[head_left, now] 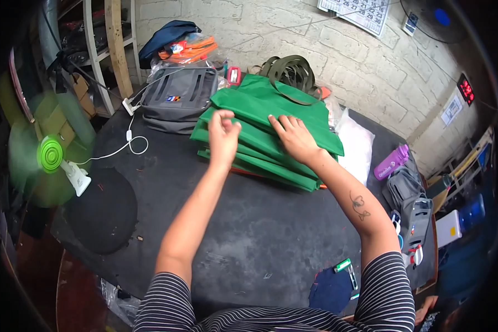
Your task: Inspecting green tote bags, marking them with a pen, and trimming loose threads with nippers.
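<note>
A stack of folded green fabric bags (310, 110) lies at the far middle of the dark table, its layers fanned toward me. Over its left side is my left hand (223, 138), fingers curled in with the thumb near them; whether any fabric is caught inside is hidden. My right hand (297, 139) rests on the top green layer, fingers stretched out and holding nothing. A bundle of looped olive straps (290, 72) lies at the back of the stack. Something orange shows in a thin strip beneath the lowest layer.
Behind left sits a grey backpack (180, 97) near orange packages (191, 50). A green fan (51, 154) spins at the left, its white cable on the dark table (243, 238). To the right are a white plastic-wrapped bundle (354, 144), a purple bottle (391, 161) and grey pouches (412, 202).
</note>
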`<action>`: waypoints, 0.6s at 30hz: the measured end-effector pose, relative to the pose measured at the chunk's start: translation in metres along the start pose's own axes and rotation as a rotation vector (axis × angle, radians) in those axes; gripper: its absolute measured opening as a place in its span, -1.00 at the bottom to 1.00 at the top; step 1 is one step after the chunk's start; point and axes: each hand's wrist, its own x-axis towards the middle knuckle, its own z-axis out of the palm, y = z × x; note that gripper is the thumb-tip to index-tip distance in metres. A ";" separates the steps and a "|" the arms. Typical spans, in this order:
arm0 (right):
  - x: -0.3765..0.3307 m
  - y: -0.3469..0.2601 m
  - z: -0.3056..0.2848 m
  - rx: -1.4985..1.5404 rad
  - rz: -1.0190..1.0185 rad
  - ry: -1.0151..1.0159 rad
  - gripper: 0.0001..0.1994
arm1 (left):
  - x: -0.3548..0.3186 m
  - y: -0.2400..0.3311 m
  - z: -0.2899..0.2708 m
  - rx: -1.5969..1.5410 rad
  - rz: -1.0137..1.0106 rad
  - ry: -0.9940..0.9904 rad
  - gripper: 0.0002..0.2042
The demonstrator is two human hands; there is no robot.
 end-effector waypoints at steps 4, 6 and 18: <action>0.001 0.013 0.006 0.044 0.002 -0.126 -0.24 | -0.038 0.006 0.001 -0.074 -0.413 -0.248 -0.56; 0.013 0.005 -0.027 0.126 0.006 -0.312 -0.25 | -0.045 0.004 -0.002 -0.136 -0.477 -0.352 -0.44; -0.002 -0.011 -0.023 0.284 -0.065 -0.029 -0.56 | -0.030 0.017 0.028 -0.390 -0.496 -0.323 -0.70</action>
